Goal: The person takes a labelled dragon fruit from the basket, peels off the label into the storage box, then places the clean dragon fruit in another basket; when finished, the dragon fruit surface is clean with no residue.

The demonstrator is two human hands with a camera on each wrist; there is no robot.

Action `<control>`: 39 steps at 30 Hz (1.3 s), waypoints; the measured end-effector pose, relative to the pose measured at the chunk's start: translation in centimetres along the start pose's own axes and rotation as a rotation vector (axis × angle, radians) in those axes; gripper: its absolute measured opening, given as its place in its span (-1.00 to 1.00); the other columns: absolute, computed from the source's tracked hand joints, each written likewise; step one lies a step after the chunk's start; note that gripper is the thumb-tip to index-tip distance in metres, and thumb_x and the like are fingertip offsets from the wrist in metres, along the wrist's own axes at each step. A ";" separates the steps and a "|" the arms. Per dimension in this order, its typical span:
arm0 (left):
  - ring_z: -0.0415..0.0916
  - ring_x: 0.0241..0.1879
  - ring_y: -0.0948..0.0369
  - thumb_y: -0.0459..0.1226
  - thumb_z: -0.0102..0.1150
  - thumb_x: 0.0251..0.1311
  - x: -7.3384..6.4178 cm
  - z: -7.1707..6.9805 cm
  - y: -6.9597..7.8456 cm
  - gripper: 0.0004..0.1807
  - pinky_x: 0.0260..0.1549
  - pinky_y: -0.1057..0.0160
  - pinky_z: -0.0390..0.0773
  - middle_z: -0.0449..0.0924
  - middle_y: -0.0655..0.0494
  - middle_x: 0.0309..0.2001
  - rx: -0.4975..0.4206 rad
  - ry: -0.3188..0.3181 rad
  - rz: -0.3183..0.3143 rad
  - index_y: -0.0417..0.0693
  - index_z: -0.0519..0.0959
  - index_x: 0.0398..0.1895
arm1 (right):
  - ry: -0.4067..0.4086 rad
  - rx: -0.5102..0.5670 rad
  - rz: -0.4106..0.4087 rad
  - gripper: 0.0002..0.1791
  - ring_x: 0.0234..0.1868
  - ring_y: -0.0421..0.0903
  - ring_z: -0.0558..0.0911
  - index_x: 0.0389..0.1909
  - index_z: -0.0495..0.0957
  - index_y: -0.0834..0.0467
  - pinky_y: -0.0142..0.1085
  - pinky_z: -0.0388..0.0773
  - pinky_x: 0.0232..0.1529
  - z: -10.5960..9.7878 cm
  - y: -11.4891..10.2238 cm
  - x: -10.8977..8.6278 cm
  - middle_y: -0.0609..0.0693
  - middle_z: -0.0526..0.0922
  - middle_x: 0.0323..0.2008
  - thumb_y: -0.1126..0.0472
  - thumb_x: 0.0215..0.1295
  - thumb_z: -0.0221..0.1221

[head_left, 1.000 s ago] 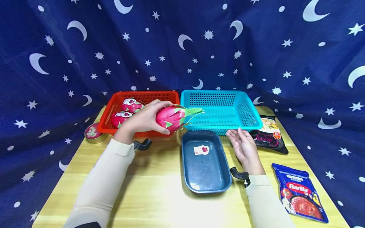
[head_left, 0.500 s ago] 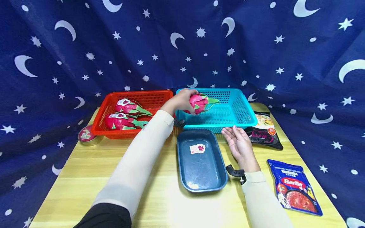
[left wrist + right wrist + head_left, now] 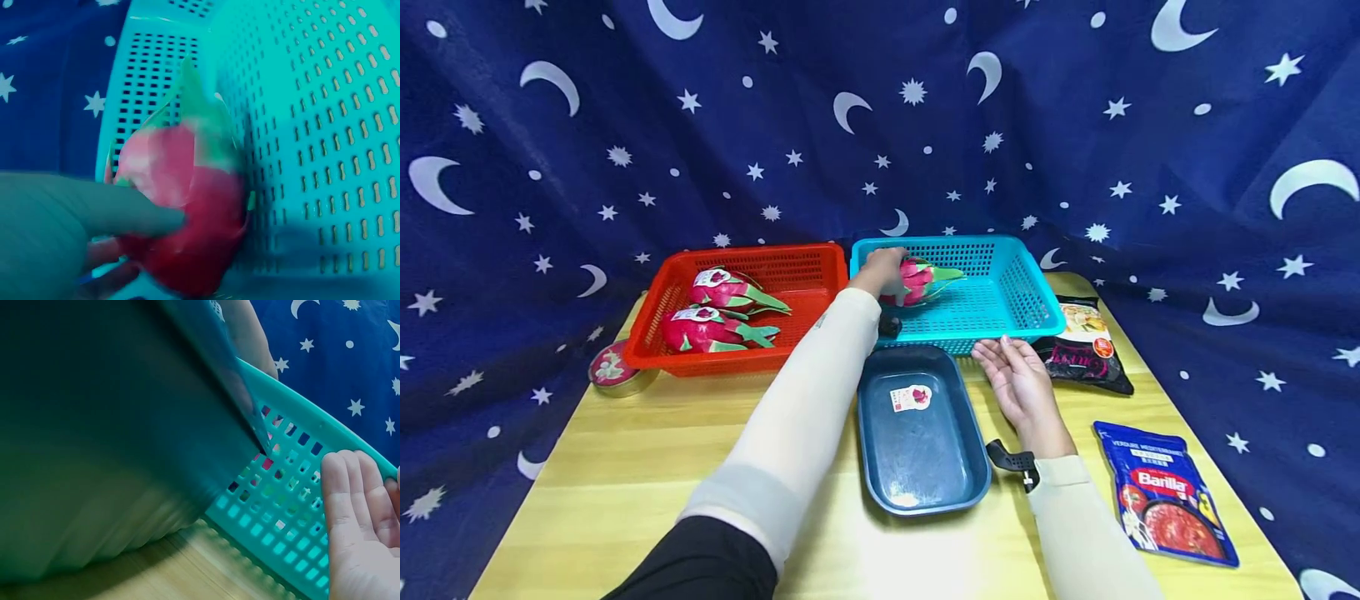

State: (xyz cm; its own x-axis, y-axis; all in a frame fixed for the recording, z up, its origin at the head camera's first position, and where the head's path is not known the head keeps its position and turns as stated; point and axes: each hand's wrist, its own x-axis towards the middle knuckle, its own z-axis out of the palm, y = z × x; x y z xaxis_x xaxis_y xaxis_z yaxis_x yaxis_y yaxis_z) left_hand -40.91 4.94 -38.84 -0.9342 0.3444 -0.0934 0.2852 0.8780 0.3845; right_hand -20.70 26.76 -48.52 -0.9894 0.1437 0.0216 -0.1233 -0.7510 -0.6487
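Note:
A pink dragon fruit [image 3: 917,283] with green leaf tips is inside the left end of the turquoise basket [image 3: 988,304]. My left hand [image 3: 883,271] grips it by its rounded end, the tips pointing right. In the left wrist view the thumb lies across the skin of the fruit and the other fingers are partly hidden below. At the basket's front rim my right hand [image 3: 1021,383] is palm up, its fingers relaxed and holding nothing. The right wrist view has these fingers right beside the perforated wall [image 3: 284,478].
Left of it stands a red basket [image 3: 808,312] with two labelled dragon fruits [image 3: 722,292]. A dark blue tub [image 3: 921,454] with a sticker inside is in front. On the right lie a black food packet [image 3: 1086,350] and a blue Barilla pouch [image 3: 1165,492]; far left, a round tin [image 3: 617,367].
My left hand has carried the dragon fruit rightward from over the red basket, then down into the turquoise basket. The right hand has stayed by the rim. The head view has shifted slightly.

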 end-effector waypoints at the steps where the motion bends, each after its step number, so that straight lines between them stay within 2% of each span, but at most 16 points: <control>1: 0.31 0.37 -0.13 -0.38 0.60 0.03 0.1 0.1 -0.1 -0.02 0.28 0.00 0.44 0.46 -0.07 0.39 -0.010 0.019 -0.014 0.00 0.34 0.56 | 0.002 -0.002 -0.002 -0.84 -0.01 0.13 0.74 -0.07 0.38 0.29 -0.08 0.62 0.16 0.0 0.1 0.0 0.27 0.71 -0.12 0.31 0.57 0.18; 5: 0.39 0.31 -0.10 -0.41 0.49 0.12 0.3 0.2 -0.3 -0.18 0.19 0.07 0.51 0.54 -0.11 0.28 -0.041 0.082 -0.084 -0.08 0.37 0.47 | -0.006 -0.028 -0.002 -0.87 0.00 0.10 0.74 -0.07 0.37 0.28 -0.09 0.62 0.16 0.2 0.2 0.0 0.25 0.71 -0.11 0.30 0.62 0.11; 8: 0.38 0.28 -0.10 -0.44 0.54 0.04 -0.2 -0.1 -0.6 -0.13 0.05 0.07 0.59 0.54 -0.12 0.25 -0.059 0.093 -0.097 -0.09 0.37 0.46 | -0.007 -0.048 0.012 -0.87 0.01 0.09 0.74 -0.07 0.36 0.27 -0.10 0.61 0.17 0.4 0.3 0.0 0.23 0.72 -0.11 0.28 0.63 0.09; 11: 0.41 0.26 -0.09 -0.41 0.59 0.00 -1.1 -0.7 -0.9 -0.09 -0.01 0.06 0.62 0.53 -0.12 0.27 -0.087 0.120 -0.064 -0.09 0.37 0.48 | -0.001 -0.068 0.021 -0.88 0.00 0.07 0.74 -0.06 0.34 0.26 -0.11 0.61 0.17 0.5 0.4 -0.1 0.22 0.72 -0.11 0.28 0.65 0.06; 16: 0.41 0.31 -0.05 -0.21 0.60 0.12 -3.1 -2.7 -1.3 -0.12 0.24 0.07 0.48 0.49 -0.11 0.34 -0.113 0.170 0.032 -0.09 0.37 0.50 | -0.010 -0.054 0.023 -0.87 -0.01 0.08 0.75 -0.05 0.34 0.28 -0.09 0.61 0.17 0.6 0.4 -0.3 0.24 0.73 -0.12 0.29 0.64 0.07; 20: 0.34 0.38 -0.02 -0.13 0.50 0.26 -5.7 -4.5 -1.9 -0.16 0.32 0.07 0.40 0.45 -0.11 0.40 -0.226 0.202 0.112 -0.08 0.31 0.54 | -0.023 -0.045 0.002 -0.86 0.01 0.10 0.75 -0.06 0.37 0.31 -0.08 0.61 0.17 0.4 0.2 -0.4 0.25 0.73 -0.11 0.30 0.62 0.10; 24: 0.50 0.24 -0.01 -0.19 0.44 0.33 -10.4 -4.9 -3.3 -0.31 0.18 0.06 0.54 0.56 -0.09 0.27 -0.415 0.278 0.202 -0.08 0.39 0.46 | -0.029 -0.028 -0.004 -0.84 0.01 0.11 0.75 -0.06 0.39 0.31 -0.08 0.61 0.17 0.2 0.0 -0.4 0.26 0.74 -0.11 0.30 0.59 0.15; 27: 0.62 0.06 0.03 -0.23 0.43 0.34 -14.8 -4.0 -4.6 -0.47 0.03 0.06 0.61 0.65 -0.04 0.11 -0.573 0.339 0.264 -0.09 0.51 0.32 | -0.027 -0.020 0.007 -0.82 0.01 0.10 0.75 -0.06 0.39 0.30 -0.08 0.60 0.18 0.3 0.0 -0.3 0.26 0.74 -0.11 0.30 0.57 0.18; 29: 0.64 -0.01 0.10 -0.27 0.44 0.33 -17.6 -3.0 -5.6 -0.58 -0.03 0.09 0.62 0.69 0.00 0.03 -0.671 0.387 0.274 -0.09 0.58 0.21 | -0.024 -0.025 0.012 -0.83 0.01 0.10 0.75 -0.06 0.39 0.30 -0.09 0.60 0.18 0.2 0.1 -0.3 0.25 0.74 -0.11 0.30 0.58 0.17; 32: 0.65 -0.13 0.15 -0.34 0.41 0.32 -21.2 -1.4 -7.1 -0.73 -0.17 0.18 0.64 0.71 0.00 -0.09 -0.886 0.434 0.239 -0.16 0.64 0.04 | -0.021 -0.029 0.021 -0.86 0.01 0.10 0.74 -0.07 0.39 0.30 -0.09 0.60 0.18 0.3 0.1 -0.3 0.25 0.73 -0.11 0.30 0.60 0.13; 34: 0.65 -0.22 0.14 -0.40 0.35 0.35 -23.0 -0.5 -8.0 -0.84 -0.28 0.23 0.67 0.70 -0.04 -0.18 -1.116 0.422 0.188 -0.21 0.63 -0.06 | -0.024 -0.026 0.024 -0.88 0.02 0.10 0.74 -0.07 0.40 0.31 -0.08 0.60 0.19 0.3 0.1 -0.3 0.26 0.73 -0.10 0.32 0.62 0.11; 37: 0.63 -0.36 0.12 -0.44 0.23 0.40 -24.9 0.7 -9.1 -0.97 -0.42 0.25 0.69 0.65 -0.06 -0.28 -1.466 0.385 0.090 -0.21 0.59 -0.16 | -0.026 -0.023 0.022 -0.93 0.02 0.11 0.74 -0.08 0.43 0.30 -0.08 0.60 0.19 0.2 0.1 -0.3 0.26 0.73 -0.09 0.34 0.63 0.07; 39: 0.61 -0.40 0.15 -0.45 0.18 0.42 -25.6 1.5 -10.0 -0.96 -0.46 0.29 0.65 0.62 -0.04 -0.34 -1.598 0.414 0.034 -0.17 0.56 -0.22 | -0.030 -0.022 0.018 -0.93 0.03 0.11 0.74 -0.09 0.46 0.29 -0.08 0.60 0.19 0.1 0.1 -0.2 0.26 0.73 -0.09 0.35 0.65 0.04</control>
State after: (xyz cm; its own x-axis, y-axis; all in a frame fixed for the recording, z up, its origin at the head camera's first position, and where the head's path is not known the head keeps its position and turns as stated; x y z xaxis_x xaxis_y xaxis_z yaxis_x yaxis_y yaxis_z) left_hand -19.51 -12.21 -41.68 -0.9974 0.0189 0.0696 0.0549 -0.4270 0.9026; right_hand -20.51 26.58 -48.47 -0.9933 0.1108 0.0318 -0.1038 -0.7390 -0.6657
